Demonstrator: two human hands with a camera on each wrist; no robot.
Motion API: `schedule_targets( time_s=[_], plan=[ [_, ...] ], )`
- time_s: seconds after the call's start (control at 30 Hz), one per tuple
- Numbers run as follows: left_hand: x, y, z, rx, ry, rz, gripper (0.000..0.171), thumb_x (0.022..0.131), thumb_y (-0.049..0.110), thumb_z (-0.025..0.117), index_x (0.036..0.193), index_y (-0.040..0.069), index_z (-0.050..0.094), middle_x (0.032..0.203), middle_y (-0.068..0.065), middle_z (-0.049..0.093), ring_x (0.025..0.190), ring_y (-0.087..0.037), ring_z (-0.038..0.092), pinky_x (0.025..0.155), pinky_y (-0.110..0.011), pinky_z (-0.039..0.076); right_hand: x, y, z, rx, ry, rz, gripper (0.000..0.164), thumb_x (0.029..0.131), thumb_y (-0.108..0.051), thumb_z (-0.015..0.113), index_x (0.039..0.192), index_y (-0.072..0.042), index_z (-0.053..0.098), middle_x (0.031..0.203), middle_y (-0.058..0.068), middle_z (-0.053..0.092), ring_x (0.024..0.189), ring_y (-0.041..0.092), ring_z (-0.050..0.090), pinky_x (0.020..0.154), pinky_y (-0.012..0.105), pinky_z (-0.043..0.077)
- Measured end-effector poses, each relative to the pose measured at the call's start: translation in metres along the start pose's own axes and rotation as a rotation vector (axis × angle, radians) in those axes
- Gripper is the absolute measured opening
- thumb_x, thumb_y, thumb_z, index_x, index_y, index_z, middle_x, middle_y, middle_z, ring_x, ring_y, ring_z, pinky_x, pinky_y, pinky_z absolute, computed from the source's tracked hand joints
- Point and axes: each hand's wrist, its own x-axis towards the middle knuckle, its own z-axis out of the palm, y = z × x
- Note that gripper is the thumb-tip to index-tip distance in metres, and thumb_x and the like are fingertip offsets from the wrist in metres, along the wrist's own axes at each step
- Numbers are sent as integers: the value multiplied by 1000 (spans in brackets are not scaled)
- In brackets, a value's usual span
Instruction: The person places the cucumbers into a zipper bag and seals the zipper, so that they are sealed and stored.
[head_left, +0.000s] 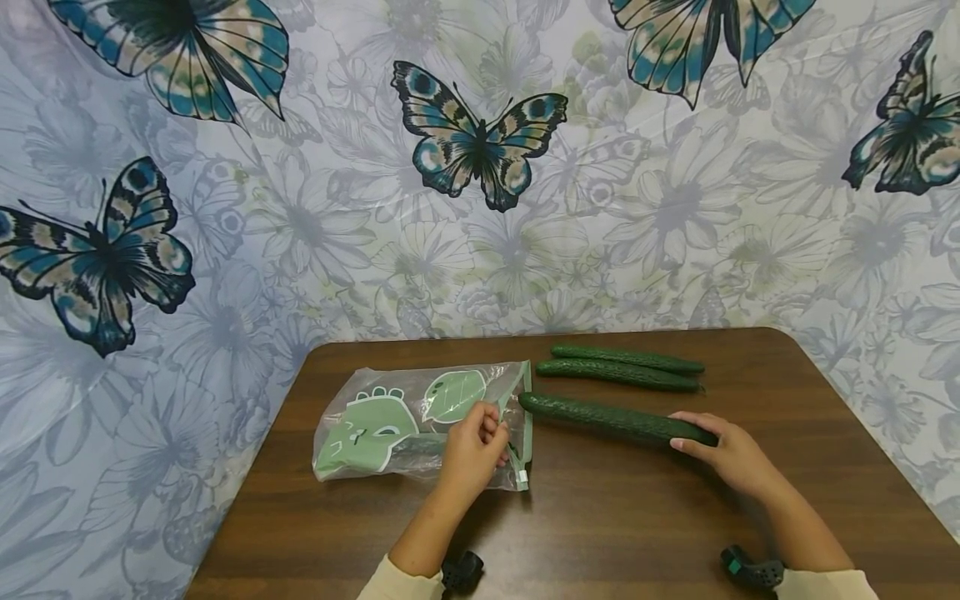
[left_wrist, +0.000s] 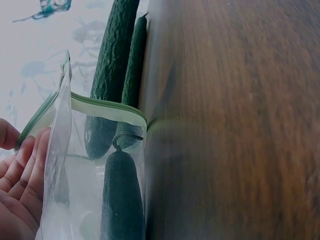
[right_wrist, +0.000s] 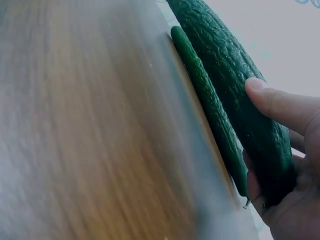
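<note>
2 hands are gripping: the right hand [head_left: 726,454] curls thumb and fingers round 1 end of a long, bumpy, dark-green cucumber [head_left: 600,417], while the left hand [head_left: 472,446] pinches the green-edged mouth of a clear plastic zip bag [head_left: 408,379]. Leftward from the right-hand grip, the held cucumber's rounded tip reaches that gaping mouth. Just beside the left-hand grip, 1 bagged cucumber [left_wrist: 122,195] shows through the film, stem toward the opening. Beyond the right-hand grip, 2 loose cucumbers [head_left: 618,373] lie lengthwise on the brown wood-grain table [head_left: 615,525].
</note>
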Motion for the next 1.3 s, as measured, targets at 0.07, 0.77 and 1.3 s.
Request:
schedule_targets(
  time_s=[0.07, 0.77, 1.3],
  plan=[
    [0, 0, 0, -2, -2, 1, 9, 93, 2, 64, 96, 7, 57, 75, -8, 63, 50, -12, 62, 45, -25, 59, 1, -1, 3, 0, 3, -18, 57, 95, -48, 66, 141, -15, 58, 148, 21, 52, 138, 54, 41, 101, 75, 40],
    [0, -1, 1, -13, -12, -5, 8, 94, 1, 63, 96, 6, 57, 74, -8, 63, 50, -13, 63, 45, -25, 59, 17, -22, 32, 8, -7, -97, 53, 94, -48, 66, 137, -17, 62, 145, 17, 57, 136, 48, 48, 104, 71, 43],
    [-1, 2, 0, -12, -22, -12, 6, 94, 4, 63, 96, 5, 57, 75, -8, 64, 51, -16, 65, 47, -26, 60, 31, -41, 56, 40, -18, -124, 53, 93, -47, 68, 136, -15, 63, 144, 17, 57, 136, 46, 49, 107, 71, 42]
  ],
)
